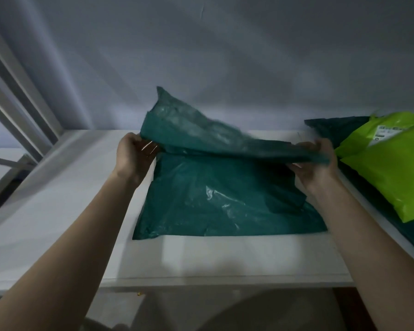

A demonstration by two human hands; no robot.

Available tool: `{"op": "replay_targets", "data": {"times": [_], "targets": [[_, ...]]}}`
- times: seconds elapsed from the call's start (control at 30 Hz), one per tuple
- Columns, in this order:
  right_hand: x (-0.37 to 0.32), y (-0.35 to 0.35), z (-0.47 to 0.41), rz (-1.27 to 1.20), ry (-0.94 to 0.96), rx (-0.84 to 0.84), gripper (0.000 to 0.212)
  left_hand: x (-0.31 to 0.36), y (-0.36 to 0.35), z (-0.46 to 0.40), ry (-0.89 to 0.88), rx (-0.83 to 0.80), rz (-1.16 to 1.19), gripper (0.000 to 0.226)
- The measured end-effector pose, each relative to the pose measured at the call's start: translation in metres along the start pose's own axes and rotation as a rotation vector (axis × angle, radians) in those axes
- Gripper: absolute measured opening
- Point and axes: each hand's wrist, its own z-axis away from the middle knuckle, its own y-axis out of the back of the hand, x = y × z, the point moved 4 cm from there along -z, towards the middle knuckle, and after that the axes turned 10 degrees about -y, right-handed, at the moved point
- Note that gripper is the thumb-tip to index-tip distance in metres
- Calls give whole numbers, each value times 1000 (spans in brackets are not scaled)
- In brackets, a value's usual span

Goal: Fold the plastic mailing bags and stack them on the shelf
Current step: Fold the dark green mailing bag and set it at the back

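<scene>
Both bare forearms reach forward from the near edge over the white shelf (225, 256). A dark green mailing bag (225, 199) lies flat at the middle of it. The left hand (133, 155) pinches the bag's far left edge, fingers curled around the plastic; the right hand (313, 163) grips the far right edge, and the lifted flap (blurred) arches between them. To the right, a lime green mailing bag (390, 168) lies on more dark green bags (332, 127). Behind is a pale wall (225, 56).
</scene>
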Motion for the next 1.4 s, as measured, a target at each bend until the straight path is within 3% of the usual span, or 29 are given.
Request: {"op": "replay_targets", "data": {"times": [0.1, 0.17, 0.23, 0.33, 0.43, 0.57, 0.67, 0.83, 1.13, 1.4], "targets": [[1, 4, -1, 79, -88, 7, 43, -1, 10, 1, 40, 36, -74, 38], [-1, 4, 2, 259, -83, 28, 27, -1, 14, 5, 70, 41, -201, 40], [-4, 6, 6, 335, -62, 21, 6, 2, 15, 10, 56, 31, -468, 24], [-9, 13, 9, 445, 2, 46, 25, 1, 16, 16, 144, -11, -565, 21], [-7, 14, 15, 552, -60, -13, 5, 1, 20, 23, 276, -64, -571, 45], [-2, 17, 23, 626, -204, -64, 31, 8, 21, 31, 297, -71, -638, 45], [-7, 18, 28, 684, -131, -2, 50, 11, 15, 40, 257, -76, -581, 35], [-12, 18, 43, 737, -24, 15, 55, 17, 11, 56, 112, -155, -529, 28], [3, 38, 61, 983, 133, 40, 63, 14, 18, 82, 25, -240, -586, 54], [15, 46, 62, 1163, 276, 93, 62, 10, 24, 83, -173, -128, -989, 46]]}}
